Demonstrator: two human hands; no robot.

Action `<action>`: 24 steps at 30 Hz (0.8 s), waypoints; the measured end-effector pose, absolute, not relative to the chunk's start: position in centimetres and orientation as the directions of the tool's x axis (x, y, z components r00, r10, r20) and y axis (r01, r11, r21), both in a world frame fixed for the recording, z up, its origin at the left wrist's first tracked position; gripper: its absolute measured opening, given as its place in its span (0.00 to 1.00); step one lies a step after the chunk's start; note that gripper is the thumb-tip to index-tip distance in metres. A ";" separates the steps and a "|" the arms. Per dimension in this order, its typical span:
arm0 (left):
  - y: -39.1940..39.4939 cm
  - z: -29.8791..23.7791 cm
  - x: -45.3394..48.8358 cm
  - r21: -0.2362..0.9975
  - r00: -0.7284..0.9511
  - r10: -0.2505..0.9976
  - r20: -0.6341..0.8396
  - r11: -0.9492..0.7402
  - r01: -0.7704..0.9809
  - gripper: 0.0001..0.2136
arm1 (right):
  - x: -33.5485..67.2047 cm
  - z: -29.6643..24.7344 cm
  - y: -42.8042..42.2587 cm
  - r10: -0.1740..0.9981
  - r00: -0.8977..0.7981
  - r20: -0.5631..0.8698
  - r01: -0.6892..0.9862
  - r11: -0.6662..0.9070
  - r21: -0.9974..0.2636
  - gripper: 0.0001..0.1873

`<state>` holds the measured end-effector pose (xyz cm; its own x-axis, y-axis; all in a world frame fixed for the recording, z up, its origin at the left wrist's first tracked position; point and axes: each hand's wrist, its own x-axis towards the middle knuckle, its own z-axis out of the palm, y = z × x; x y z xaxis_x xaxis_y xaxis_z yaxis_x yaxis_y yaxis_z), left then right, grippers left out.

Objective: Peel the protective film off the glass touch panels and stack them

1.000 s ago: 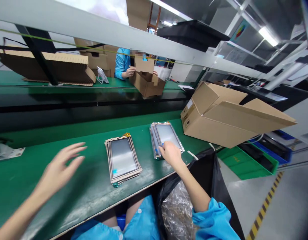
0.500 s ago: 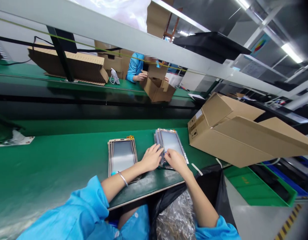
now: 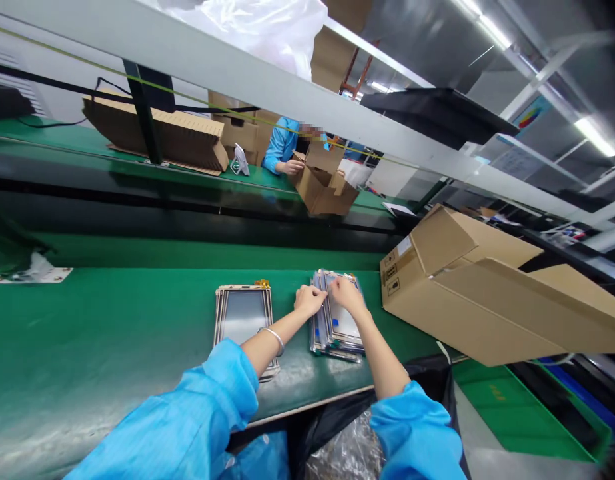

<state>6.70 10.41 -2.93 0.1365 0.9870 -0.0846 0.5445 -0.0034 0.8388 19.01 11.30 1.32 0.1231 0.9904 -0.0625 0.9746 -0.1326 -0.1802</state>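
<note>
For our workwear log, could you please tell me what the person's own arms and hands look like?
Both arms wear bright blue work-coat sleeves, the left sleeve and the right sleeve, with gathered cuffs that leave the forearms bare. The left hand and the right hand are bare, without gloves. A thin silver bangle circles the left wrist. No watch, rings or markings can be made out.

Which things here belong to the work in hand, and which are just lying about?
In hand: right panel stack, with left hand and right hand at its far end; probably left panel stack.
Lying about: cardboard box, paper scrap, black bag.
</note>
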 end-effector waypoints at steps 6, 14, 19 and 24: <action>11.9 -2.1 7.2 0.807 0.110 0.981 -0.156 0.063 0.587 0.13 | 24.4 0.8 11.9 0.937 0.348 -0.039 0.908 -0.347 -0.234 0.15; 14.9 -1.3 7.3 0.761 0.084 0.985 -0.148 0.059 0.646 0.14 | 28.6 -1.2 12.0 0.917 0.384 -0.104 0.825 -0.391 -0.407 0.15; 15.6 -0.7 7.4 0.757 0.098 0.993 -0.070 -0.011 0.653 0.14 | 28.2 -1.9 13.1 0.927 0.372 -0.040 0.808 -0.345 -0.478 0.15; 15.9 -0.1 7.7 0.797 0.105 0.993 -0.060 -0.015 0.604 0.14 | 27.3 -1.5 13.2 0.924 0.378 0.062 0.838 -0.313 -0.447 0.13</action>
<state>7.70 15.89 -0.07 0.1046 0.9927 -0.0601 0.6036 -0.0153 0.7971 27.28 13.19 -1.45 0.3782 0.9236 0.0623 0.8380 -0.3130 -0.4470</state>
